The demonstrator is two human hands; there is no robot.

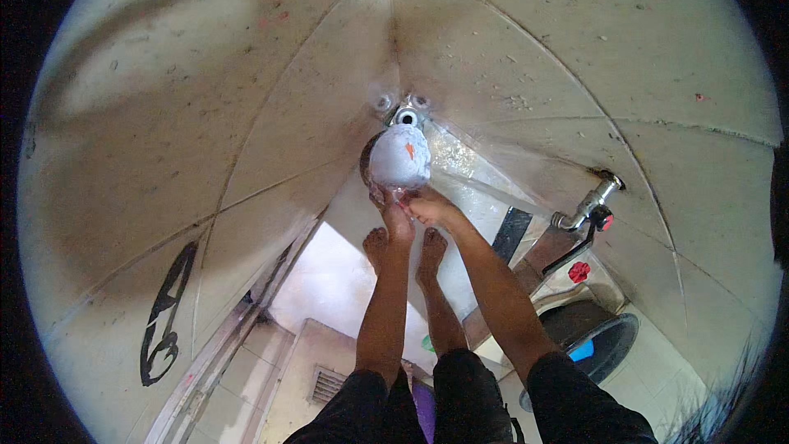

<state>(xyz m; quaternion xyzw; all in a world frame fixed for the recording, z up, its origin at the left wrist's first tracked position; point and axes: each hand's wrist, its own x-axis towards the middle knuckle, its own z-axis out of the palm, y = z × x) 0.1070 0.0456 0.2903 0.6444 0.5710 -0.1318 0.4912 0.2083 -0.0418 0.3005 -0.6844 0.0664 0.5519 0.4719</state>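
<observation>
A white, rounded bundle [399,156] with a small orange mark is held out in front of me, close to the corner of the walls. Its exact kind I cannot make out. My left hand [394,207] is closed at its near end, and my right hand [429,205] is curled against the same end, just to the right. The fingers of both hands are partly hidden. Part of a dark, round-edged thing shows behind the bundle's left side. From the wall tap [588,207] on the right, a stream of water [493,191] runs towards the bundle.
A metal fitting with a ring [407,118] sits in the corner beyond the bundle. Wet floor lies around my bare feet [431,248]. At the lower right stands a dark tub [616,349] with a blue thing [582,351] inside. A crumpled red thing [579,271] lies near the tap.
</observation>
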